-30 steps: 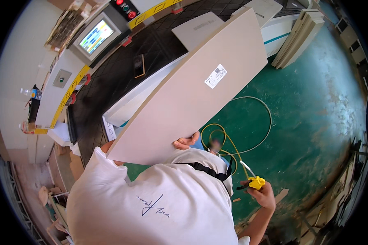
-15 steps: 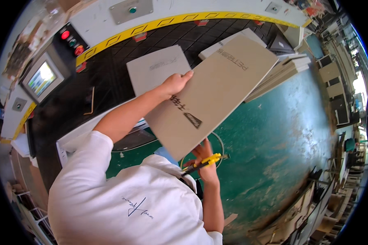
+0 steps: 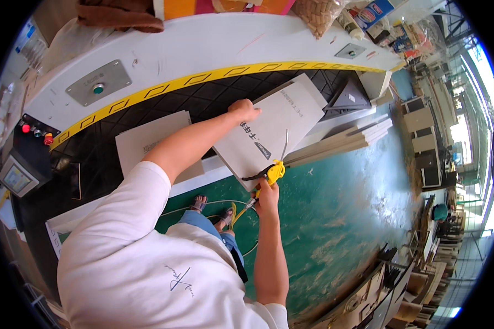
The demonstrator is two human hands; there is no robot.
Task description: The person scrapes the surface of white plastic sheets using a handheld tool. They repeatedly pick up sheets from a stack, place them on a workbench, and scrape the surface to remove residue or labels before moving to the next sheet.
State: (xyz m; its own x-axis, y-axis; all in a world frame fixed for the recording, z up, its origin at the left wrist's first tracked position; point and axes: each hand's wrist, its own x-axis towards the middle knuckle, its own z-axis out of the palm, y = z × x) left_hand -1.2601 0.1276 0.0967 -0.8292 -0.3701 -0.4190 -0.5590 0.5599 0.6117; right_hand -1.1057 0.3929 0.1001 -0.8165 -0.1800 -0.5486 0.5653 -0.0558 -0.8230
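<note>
My left hand (image 3: 243, 111) grips the upper left edge of a flat grey-beige board (image 3: 282, 118) with dark printing, its fingers curled over the edge. The board slants across the near edge of a black work table and overlaps another board beneath its far end. Closed round a yellow air blow gun (image 3: 276, 172), my right hand (image 3: 267, 197) is just off the board's near right corner. The gun's thin bent metal nozzle points up over the board's surface. A yellow hose (image 3: 240, 213) runs down from its grip.
Another pale board (image 3: 132, 145) lies on the table to the left, partly under my left arm. A white machine beam (image 3: 203, 46) with a yellow strip spans the far side. Stacked boards (image 3: 340, 143) stand to the right. A control screen (image 3: 17, 180) is far left.
The board has been lowered from in front of me onto the table, away from my body. My right hand has risen with the blow gun, its nozzle now over the board. The view has shifted.
</note>
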